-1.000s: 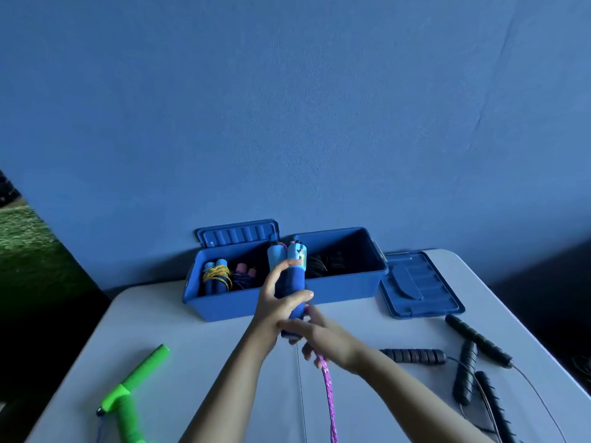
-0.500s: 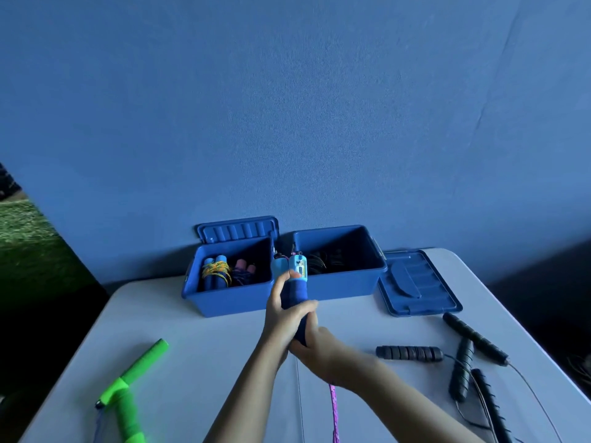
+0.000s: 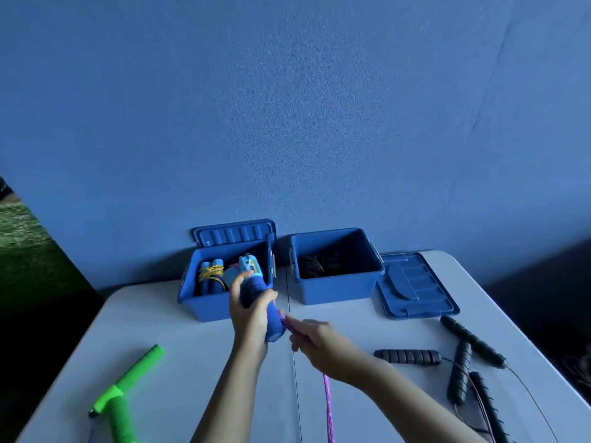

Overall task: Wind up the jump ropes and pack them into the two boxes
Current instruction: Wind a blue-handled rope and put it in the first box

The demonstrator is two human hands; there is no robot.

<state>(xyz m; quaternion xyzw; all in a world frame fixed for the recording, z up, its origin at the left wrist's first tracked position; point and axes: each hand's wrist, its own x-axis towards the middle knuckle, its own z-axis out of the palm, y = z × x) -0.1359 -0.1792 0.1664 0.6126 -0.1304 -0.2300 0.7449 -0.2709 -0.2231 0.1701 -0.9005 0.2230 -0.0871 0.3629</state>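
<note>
My left hand (image 3: pixel 251 311) grips a pair of blue jump-rope handles (image 3: pixel 260 302) held together, tilted up over the table in front of the left blue box (image 3: pixel 211 306). My right hand (image 3: pixel 316 343) pinches the pink-purple rope (image 3: pixel 327 407) just beside the handles' lower end; the rope hangs down toward the near edge. The left box holds a wound blue-handled rope with yellow cord (image 3: pixel 211 276). The right blue box (image 3: pixel 339 287) holds dark wound rope.
Green jump-rope handles (image 3: pixel 123 396) lie at the near left of the white table (image 3: pixel 179 362). Several black foam handles (image 3: pixel 460 366) with thin cables lie at the right. A loose blue lid (image 3: pixel 415 287) lies right of the boxes; another lid (image 3: pixel 235 231) stands behind the left box.
My right hand has come off the handles' base and moved right, drawing the pink rope out. The handles in my left hand have tilted left, toward the left box.
</note>
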